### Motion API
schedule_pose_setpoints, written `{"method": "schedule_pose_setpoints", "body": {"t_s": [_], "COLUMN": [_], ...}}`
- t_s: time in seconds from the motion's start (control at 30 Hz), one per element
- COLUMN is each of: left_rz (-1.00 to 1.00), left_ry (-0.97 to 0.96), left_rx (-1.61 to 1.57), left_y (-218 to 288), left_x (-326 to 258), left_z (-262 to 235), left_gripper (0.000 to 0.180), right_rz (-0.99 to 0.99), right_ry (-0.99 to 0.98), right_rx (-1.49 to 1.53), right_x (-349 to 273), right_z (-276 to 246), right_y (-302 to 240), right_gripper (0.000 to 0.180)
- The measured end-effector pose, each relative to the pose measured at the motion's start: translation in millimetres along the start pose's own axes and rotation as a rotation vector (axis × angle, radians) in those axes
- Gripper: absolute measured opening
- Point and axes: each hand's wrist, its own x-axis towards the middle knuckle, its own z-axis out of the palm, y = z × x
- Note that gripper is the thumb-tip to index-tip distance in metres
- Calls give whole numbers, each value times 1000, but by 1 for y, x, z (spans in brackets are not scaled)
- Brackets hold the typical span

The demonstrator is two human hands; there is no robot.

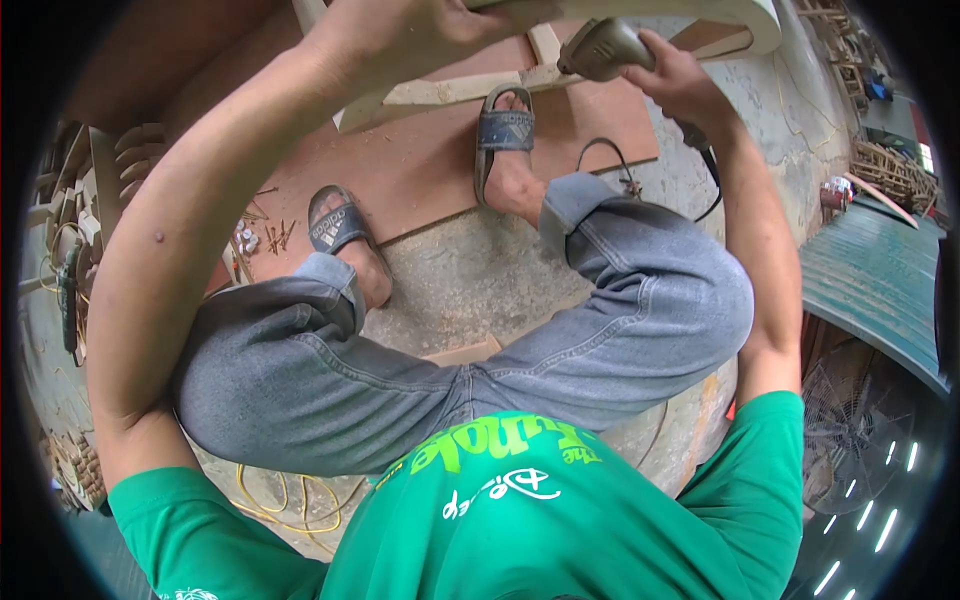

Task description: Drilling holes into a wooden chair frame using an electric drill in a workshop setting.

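Observation:
In my right hand (685, 82) is a corded power drill (608, 48) with a grey-brown body, its nose pointing left against or close to a pale wooden frame (435, 92). I cannot tell whether a bit touches the wood. Up at the top edge, my left hand (425, 28) grips the frame's upper part; its fingertips are partly cut off by the picture's edge. The frame has a curved pale rail (735, 15) at the right and stands over a reddish-brown board (420, 165) on the floor.
Both my sandalled feet rest on the board, one beside a scatter of screws (280, 237). A black cord (712, 190) hangs from the drill. Yellow cable (285, 505) coils at lower left. A green corrugated sheet (875, 280) and a fan (850, 410) stand right; stacked wooden parts (135, 155) lie left.

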Motion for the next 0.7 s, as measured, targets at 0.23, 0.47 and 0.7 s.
{"method": "schedule_pose_setpoints", "body": {"t_s": [0.23, 0.47, 0.7], "left_rz": [17, -1, 23], "left_ry": [-25, -30, -18], "left_rx": [35, 9, 28], "left_y": [7, 6, 16], "left_x": [7, 8, 20], "left_z": [-3, 3, 14], "left_gripper": [39, 40, 39], "right_rz": [-7, 63, 88], "right_ry": [71, 145, 258], "right_rx": [-65, -131, -114], "right_x": [-10, -42, -70], "right_z": [-14, -31, -32], "right_y": [3, -16, -11], "right_gripper": [66, 65, 64]}}
